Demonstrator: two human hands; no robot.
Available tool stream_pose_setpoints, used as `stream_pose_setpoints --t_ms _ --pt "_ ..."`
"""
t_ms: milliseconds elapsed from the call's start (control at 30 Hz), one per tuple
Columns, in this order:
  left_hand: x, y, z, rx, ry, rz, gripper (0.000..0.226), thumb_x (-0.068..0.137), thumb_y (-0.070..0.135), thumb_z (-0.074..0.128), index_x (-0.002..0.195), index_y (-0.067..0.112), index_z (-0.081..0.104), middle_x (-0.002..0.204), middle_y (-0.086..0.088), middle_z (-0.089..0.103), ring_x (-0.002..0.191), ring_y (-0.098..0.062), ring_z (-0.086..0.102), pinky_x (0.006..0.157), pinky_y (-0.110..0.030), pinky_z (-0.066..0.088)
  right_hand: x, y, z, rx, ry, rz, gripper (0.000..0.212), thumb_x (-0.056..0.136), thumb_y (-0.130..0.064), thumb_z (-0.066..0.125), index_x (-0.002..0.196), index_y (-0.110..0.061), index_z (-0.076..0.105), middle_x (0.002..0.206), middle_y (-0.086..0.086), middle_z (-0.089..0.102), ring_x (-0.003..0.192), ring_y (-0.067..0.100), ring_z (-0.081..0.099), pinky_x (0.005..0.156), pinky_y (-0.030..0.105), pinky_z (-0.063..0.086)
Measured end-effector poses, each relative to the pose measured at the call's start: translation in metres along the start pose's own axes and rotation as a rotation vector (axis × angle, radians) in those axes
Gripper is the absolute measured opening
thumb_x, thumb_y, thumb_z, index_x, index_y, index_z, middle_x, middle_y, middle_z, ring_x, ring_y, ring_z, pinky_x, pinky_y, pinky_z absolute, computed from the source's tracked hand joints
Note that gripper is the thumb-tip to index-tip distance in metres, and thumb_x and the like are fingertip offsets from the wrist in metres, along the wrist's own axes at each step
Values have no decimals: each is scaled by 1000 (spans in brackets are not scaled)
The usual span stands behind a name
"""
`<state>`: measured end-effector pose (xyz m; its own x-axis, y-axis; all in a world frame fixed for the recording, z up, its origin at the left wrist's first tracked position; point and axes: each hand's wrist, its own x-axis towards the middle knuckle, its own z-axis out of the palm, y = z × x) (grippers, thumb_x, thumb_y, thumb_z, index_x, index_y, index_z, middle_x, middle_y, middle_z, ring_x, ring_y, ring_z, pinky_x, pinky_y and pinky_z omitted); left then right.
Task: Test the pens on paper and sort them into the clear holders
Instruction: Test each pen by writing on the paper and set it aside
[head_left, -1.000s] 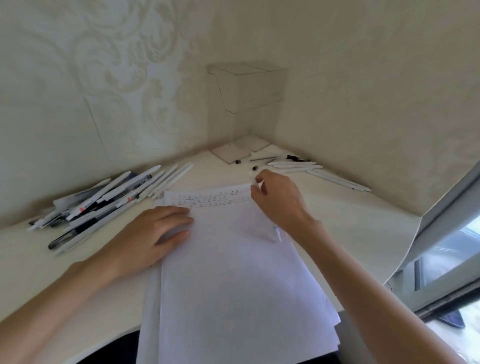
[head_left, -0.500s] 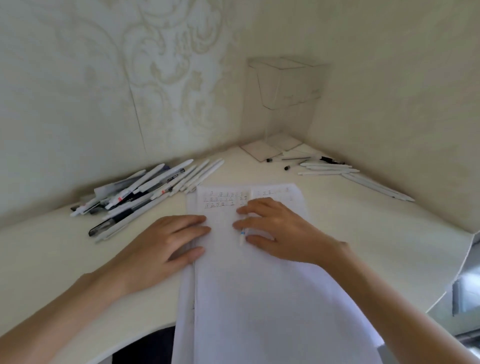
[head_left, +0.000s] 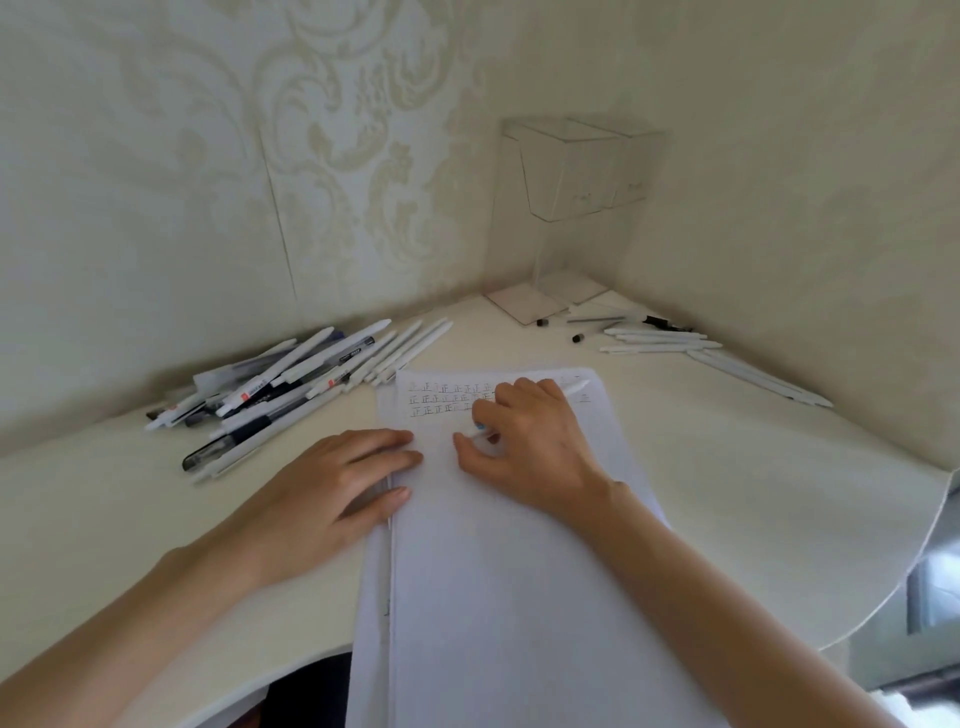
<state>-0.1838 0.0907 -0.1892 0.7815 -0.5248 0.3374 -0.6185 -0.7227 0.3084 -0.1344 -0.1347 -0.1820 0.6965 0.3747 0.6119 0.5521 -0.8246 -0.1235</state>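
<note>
Right hand pinches a slim white pen, tip at the paper; left hand lies flat, fingers straight, on its edge. Boxy clear holders stand at the far corner of the worktop.

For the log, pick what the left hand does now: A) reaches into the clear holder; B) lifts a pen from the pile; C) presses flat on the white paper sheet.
C: the left hand lies, fingers straight, on the left edge of the white paper sheet.
</note>
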Motion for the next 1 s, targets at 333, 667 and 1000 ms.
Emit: stream_pose_setpoints --t_ms 333,667,1000 --pt "-1 0 1 25 -12 -44 66 88 67 19 124 28 57 139 2 45 125 -8 36 105 -17 22 14 5 -23 319 258 23 33 87 -15 44 108 2 63 85 8 59 69 15 54 61 27 50" --pt "0 6 -3 70 -41 -91 76 82 74 12 127 30 54 136 4 48 123 -10 38 101 -21 22 62 -44 -16 882 -172 697 27 83 -32 70 72 -10 61 65 6 65 57 10 55 54 21 45" --pt "-1 4 -1 51 -46 -67 70 86 69 19 122 24 60 132 3 52 118 -13 43 95 -27 33 41 -43 11 738 -135 719 24 73 -10 58 65 -1 37 62 10 40 58 15 33 52 28 26"
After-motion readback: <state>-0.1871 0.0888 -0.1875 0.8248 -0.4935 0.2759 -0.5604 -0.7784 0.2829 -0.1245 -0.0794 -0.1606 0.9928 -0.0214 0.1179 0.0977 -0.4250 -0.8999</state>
